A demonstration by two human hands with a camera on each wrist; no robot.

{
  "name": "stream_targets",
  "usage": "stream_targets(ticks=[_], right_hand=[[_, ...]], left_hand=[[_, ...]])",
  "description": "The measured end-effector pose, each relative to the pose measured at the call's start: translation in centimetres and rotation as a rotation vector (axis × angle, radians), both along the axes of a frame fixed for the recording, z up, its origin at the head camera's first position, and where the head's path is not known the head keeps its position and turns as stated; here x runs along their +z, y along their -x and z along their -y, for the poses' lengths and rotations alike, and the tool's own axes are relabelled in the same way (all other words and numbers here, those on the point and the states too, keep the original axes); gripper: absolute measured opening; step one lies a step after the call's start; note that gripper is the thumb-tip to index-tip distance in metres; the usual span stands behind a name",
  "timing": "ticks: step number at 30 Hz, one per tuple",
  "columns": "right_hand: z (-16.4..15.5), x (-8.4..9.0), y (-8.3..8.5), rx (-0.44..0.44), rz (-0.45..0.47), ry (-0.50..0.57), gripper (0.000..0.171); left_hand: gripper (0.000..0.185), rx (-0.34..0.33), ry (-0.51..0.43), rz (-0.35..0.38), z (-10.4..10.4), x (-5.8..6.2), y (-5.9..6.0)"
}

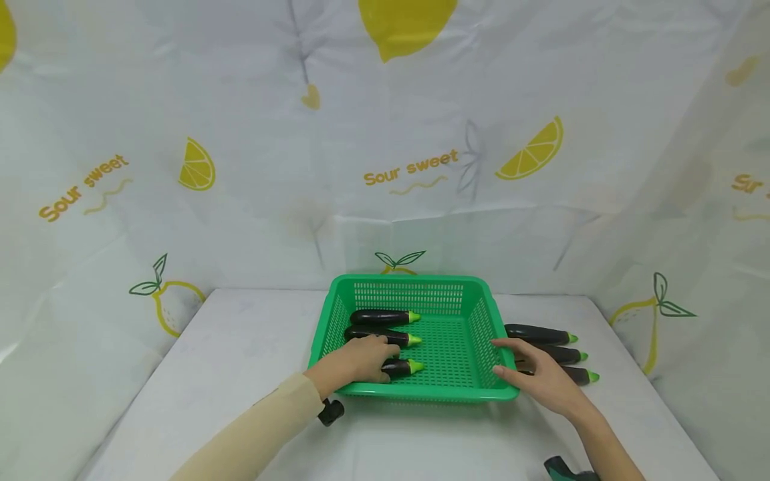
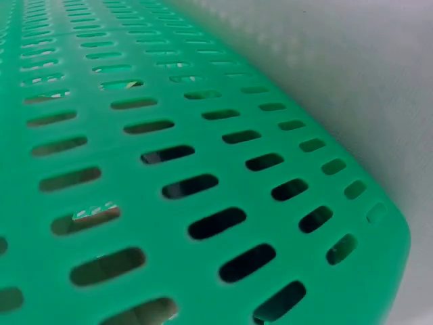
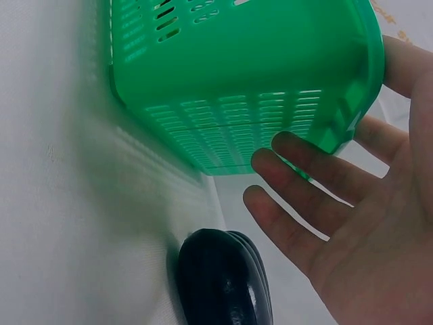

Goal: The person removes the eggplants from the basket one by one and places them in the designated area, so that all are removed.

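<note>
A green slotted basket stands mid-table. Two dark eggplants with green tips lie in its left half. My left hand reaches over the front rim and grips a third eggplant on the basket floor. My right hand hovers open at the basket's right front corner, thumb near the rim, above three more eggplants on the table. In the right wrist view the spread fingers are next to the basket wall, over an eggplant. The left wrist view shows only basket wall.
The white table is walled at the back and both sides by a lemon-print cloth. A black wrist mount sits under my left forearm, and a dark green one under my right.
</note>
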State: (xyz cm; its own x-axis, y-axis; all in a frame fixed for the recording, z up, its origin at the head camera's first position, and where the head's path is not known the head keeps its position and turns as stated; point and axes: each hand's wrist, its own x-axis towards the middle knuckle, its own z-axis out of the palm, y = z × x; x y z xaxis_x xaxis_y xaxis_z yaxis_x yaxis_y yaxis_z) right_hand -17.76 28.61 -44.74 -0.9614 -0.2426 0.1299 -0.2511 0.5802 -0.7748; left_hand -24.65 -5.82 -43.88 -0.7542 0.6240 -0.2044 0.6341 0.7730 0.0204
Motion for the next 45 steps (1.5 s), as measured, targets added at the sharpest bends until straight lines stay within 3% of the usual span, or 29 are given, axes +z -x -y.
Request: stream_targets(ticks=[8, 13, 22, 32, 45], right_hand=[[0.0, -0.1, 0.0, 0.008, -0.002, 0.005, 0.050], [0.0, -0.1, 0.0, 0.011, 0.004, 0.010, 0.050], [-0.1, 0.0, 0.1, 0.020, 0.002, 0.018, 0.049], [-0.2, -0.1, 0.1, 0.020, 0.001, 0.027, 0.049], [-0.1, 0.0, 0.1, 0.012, 0.024, 0.038, 0.050]], left_hand=[[0.045, -0.017, -0.095, -0.008, 0.9, 0.4, 0.1], [0.040, -0.051, -0.151, -0.056, 1.5, 0.7, 0.2], [0.036, -0.075, -0.167, -0.119, 2.2, 1.6, 0.0], [0.033, -0.123, -0.218, -0.233, 3.6, 3.3, -1.1], [0.035, -0.101, -0.328, -0.291, 6.6, 5.7, -1.7]])
